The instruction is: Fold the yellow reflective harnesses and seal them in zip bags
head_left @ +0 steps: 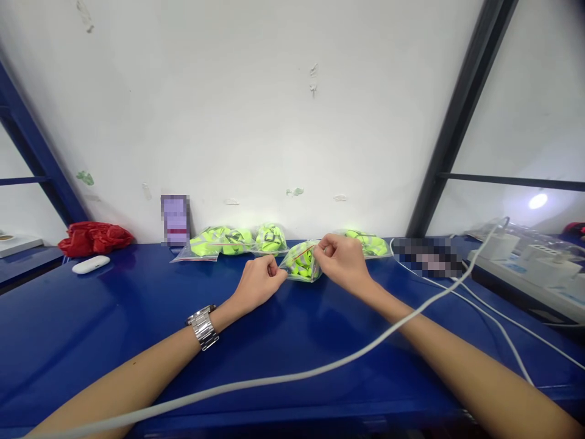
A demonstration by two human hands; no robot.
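Between my hands is a clear zip bag (302, 263) with a bundle of neon yellow and grey reflective straps inside. A red line runs along its slanted top edge. My left hand (261, 279), with a metal watch (203, 326) on the wrist, pinches the bag's lower left corner. At the other end of the edge, my right hand (342, 259) is closed in a pinch on the bag. More bagged neon bundles lie by the wall: one wide bag (219, 241) at the left, a rounder one (270, 238) beside it, and another (372, 244) partly behind my right hand.
On the blue table (137, 317) a red plastic bundle (95, 239) and a white earbud case (91, 264) lie at the left. A phone (175, 221) leans on the wall. A white cable (292, 376) crosses in front of my forearms. Power strips (539, 268) stand at the right.
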